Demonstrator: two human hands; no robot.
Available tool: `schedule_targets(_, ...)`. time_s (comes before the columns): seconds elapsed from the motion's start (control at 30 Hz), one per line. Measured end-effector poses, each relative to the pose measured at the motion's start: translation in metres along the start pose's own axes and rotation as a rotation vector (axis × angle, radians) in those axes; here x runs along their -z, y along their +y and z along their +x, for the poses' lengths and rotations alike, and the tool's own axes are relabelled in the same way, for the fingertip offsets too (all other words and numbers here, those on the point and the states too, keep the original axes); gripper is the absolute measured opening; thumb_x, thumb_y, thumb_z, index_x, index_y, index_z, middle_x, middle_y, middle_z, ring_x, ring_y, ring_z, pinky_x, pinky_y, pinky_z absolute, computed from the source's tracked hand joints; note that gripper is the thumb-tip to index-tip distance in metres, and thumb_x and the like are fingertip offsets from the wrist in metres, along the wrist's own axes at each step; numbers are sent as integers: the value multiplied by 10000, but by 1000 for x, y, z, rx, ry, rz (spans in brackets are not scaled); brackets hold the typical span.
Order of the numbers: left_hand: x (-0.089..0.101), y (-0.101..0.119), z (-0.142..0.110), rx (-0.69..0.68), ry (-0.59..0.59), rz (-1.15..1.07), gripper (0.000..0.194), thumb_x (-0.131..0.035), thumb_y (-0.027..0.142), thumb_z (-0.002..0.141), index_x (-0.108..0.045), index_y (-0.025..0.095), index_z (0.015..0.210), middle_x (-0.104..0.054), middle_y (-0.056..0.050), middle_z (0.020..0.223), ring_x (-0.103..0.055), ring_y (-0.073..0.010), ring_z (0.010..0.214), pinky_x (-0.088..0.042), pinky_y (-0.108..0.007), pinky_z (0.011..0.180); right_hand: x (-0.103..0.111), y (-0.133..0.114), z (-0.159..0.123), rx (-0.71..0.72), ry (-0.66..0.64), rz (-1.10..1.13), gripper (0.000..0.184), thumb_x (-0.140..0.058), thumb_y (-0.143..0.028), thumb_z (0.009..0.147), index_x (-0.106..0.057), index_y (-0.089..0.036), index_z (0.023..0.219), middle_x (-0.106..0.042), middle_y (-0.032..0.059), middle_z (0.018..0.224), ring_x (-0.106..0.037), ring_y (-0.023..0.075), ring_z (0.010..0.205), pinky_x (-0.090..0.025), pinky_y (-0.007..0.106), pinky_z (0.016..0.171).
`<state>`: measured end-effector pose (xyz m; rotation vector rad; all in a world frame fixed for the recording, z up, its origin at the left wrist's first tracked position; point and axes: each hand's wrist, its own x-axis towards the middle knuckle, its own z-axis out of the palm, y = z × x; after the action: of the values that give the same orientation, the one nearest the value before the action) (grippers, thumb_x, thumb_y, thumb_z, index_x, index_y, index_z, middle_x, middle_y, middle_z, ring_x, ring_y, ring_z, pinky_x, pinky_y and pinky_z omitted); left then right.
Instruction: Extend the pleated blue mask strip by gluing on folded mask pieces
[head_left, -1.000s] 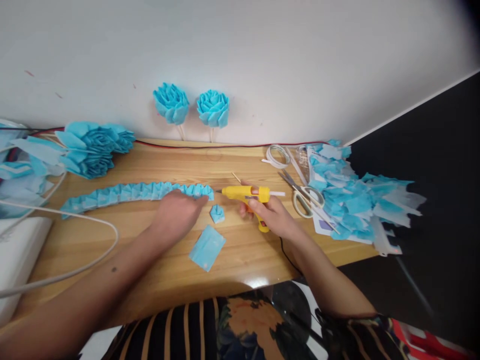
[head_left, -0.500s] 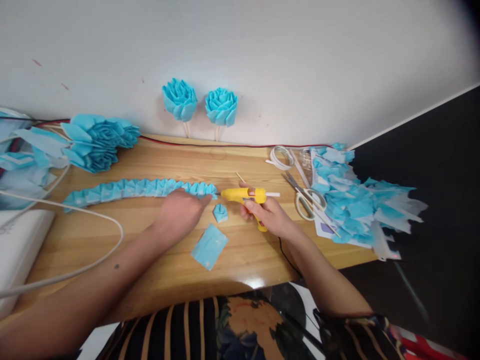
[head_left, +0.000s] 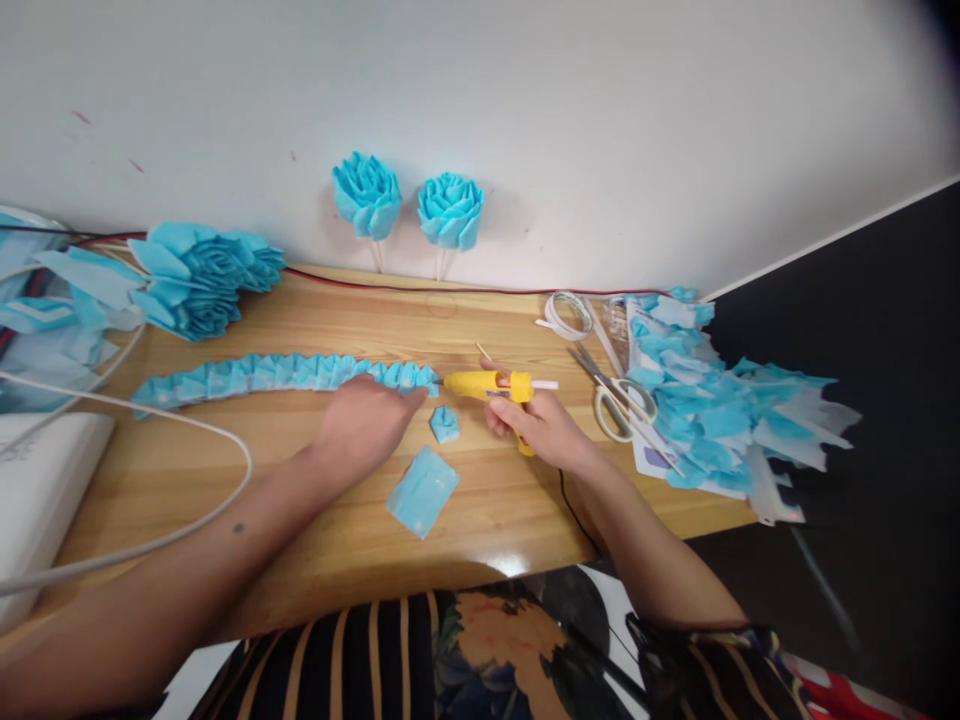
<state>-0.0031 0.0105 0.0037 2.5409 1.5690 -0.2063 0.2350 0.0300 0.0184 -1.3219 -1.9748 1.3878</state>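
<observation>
A long strip of pleated blue fabric or paper petals [head_left: 247, 374] lies across the wooden table. My left hand [head_left: 367, 420] is closed on it near its right end, thumb and fingers pressed at the edge. In my right hand [head_left: 536, 425] is a yellow hot glue gun [head_left: 480, 385], a white glue stick poking from its back. Its nozzle meets the strip's right end. Just below the nozzle sits a small folded blue piece [head_left: 445, 425], and nearer to me a flat blue square [head_left: 423, 492]. My right fingers are partly hidden by the gun.
Two blue flowers [head_left: 367, 195] on sticks stand against the wall. More blue flowers [head_left: 202, 275] lie at left, by a white cable [head_left: 240, 450] and a white box [head_left: 52, 490]. At right are tape [head_left: 568, 317], scissors [head_left: 622, 400] and a pile of blue pieces [head_left: 690, 400].
The view has shifted slightly, so everything appears a little further right. Both hands, the glue gun and the strip hold nearly the same positions to one another.
</observation>
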Motion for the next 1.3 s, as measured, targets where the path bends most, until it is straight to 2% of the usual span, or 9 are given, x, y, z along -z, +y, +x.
schedule_targets(0.33,-4,-2,-1,-18,59,-2,420,-375,131,941,-675,201,1227,-702,-101,685,-649,-254,656,-393,-349,620,0,-1,7,16,15,-15,378,-480,-452,927,-534,-192,659,-538,-10,633,-513,117,600,-448,279,665)
schedule_targets(0.43,-4,-2,-1,-19,61,10,413,-391,133,931,-669,198,1230,-702,-90,681,-639,-225,642,-392,-328,624,-2,0,5,12,26,-74,377,-472,-476,933,-572,-193,704,-594,16,675,-576,149,652,-475,296,686)
schedule_targets(0.57,-4,-1,-2,-9,48,19,436,-402,128,923,-650,220,1270,-709,-97,699,-644,-241,656,-383,-327,617,-4,2,3,119,39,-334,368,-550,-468,913,-634,-212,1164,-704,102,1031,-649,268,1024,-488,385,877)
schedule_targets(0.67,-4,-1,-3,1,51,18,435,-414,120,911,-662,229,1251,-707,-97,690,-645,-250,654,-370,-327,602,-3,3,0,217,35,-567,595,-586,-427,905,-429,-238,1447,-681,130,1173,-634,307,1062,-490,437,886)
schedule_targets(0.77,-3,-1,-2,9,36,33,420,-418,144,920,-661,229,1251,-714,-93,708,-648,-251,673,-368,-323,599,6,5,-9,259,109,-711,683,-558,-348,924,-279,-216,1532,-646,156,1251,-618,316,1082,-490,464,907)
schedule_targets(0.97,-5,-2,-3,4,25,42,454,-387,144,930,-633,229,1302,-708,-108,722,-662,-303,709,-362,-348,581,43,42,-63,81,315,-948,738,-516,-303,912,-191,-114,1548,-604,218,1304,-566,372,1201,-472,531,960)
schedule_targets(1.1,-6,-2,-4,16,35,33,440,-397,153,930,-654,240,1276,-705,-114,724,-658,-309,712,-368,-353,572,69,67,-99,-30,299,-1063,668,-505,-286,897,-296,-100,1504,-622,224,1281,-588,375,1179,-493,526,940)
schedule_targets(1.2,-7,-3,-4,15,52,21,448,-384,147,932,-655,239,1276,-703,-115,720,-655,-303,698,-381,-360,582,70,52,-107,13,246,-1078,498,-492,-240,900,-483,-147,1389,-635,198,1263,-582,356,1183,-479,523,972)
schedule_targets(1.3,-7,-4,-4,-1,66,3,442,-392,148,927,-661,231,1268,-698,-109,701,-653,-294,681,-393,-362,601,48,18,-90,66,348,-981,367,-426,-184,935,-605,-201,1255,-655,150,1222,-581,324,1163,-461,496,973)
